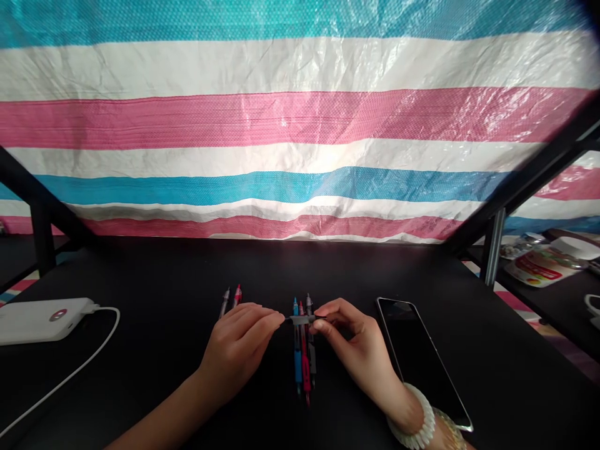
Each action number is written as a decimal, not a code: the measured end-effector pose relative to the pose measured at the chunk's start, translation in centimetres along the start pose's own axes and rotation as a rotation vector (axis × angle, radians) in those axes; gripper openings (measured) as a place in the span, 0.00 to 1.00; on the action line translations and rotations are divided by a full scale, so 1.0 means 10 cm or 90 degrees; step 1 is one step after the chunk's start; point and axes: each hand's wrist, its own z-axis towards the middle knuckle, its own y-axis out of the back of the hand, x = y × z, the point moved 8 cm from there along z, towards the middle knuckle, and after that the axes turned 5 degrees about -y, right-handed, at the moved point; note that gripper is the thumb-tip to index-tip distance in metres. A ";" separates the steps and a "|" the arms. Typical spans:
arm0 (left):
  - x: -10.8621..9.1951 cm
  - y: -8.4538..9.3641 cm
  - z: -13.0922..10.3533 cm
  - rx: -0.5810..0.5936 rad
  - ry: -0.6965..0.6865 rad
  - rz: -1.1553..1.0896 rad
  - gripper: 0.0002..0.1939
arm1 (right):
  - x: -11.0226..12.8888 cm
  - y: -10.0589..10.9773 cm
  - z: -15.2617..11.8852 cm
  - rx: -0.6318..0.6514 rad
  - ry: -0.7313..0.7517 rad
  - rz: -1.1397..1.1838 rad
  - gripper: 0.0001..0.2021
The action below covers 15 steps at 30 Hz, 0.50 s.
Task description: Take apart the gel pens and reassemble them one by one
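A slim grey-and-black piece [302,320], too small to name, is stretched level between my two hands, over the upper part of several pens. My left hand [241,340] pinches its left end, and my right hand [354,347] pinches the other between thumb and forefinger. Side by side beneath it lie a blue pen [297,365], a red pen [306,372] and a grey pen [312,365], all pointing away from me. Behind my left hand show the tops of another grey pen [225,301] and a red pen [237,295]; their lower parts are hidden.
To the right of my right hand lies a phone [424,359], screen dark. A white power bank [42,322] with a white cable [105,356] rests at the left of the black table [262,262]. Black metal bars [515,181] slope at both sides. Striped sheeting [281,119] hangs behind.
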 end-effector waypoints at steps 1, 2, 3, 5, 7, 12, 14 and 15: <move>0.00 -0.01 0.00 0.005 -0.002 -0.005 0.12 | 0.00 -0.01 0.00 0.014 -0.008 -0.004 0.07; -0.01 -0.01 0.00 0.007 -0.006 -0.009 0.12 | 0.00 -0.02 0.00 0.028 -0.017 -0.014 0.10; -0.02 -0.01 0.00 0.010 -0.011 -0.012 0.12 | 0.00 -0.03 -0.01 0.041 -0.023 -0.026 0.13; -0.05 -0.01 0.01 0.015 -0.026 -0.013 0.12 | 0.00 -0.05 -0.01 0.060 -0.028 -0.053 0.19; -0.08 -0.01 0.02 0.020 -0.040 -0.007 0.12 | -0.01 -0.07 -0.02 0.074 -0.029 -0.070 0.24; -0.16 -0.02 0.05 0.037 -0.087 0.011 0.15 | -0.09 -0.12 -0.04 0.102 -0.056 -0.055 0.28; -0.18 -0.03 0.05 0.047 -0.102 0.011 0.15 | -0.11 -0.14 -0.04 0.117 -0.068 -0.046 0.29; -0.19 -0.04 0.05 0.051 -0.103 0.010 0.15 | -0.11 -0.15 -0.05 0.124 -0.071 -0.045 0.29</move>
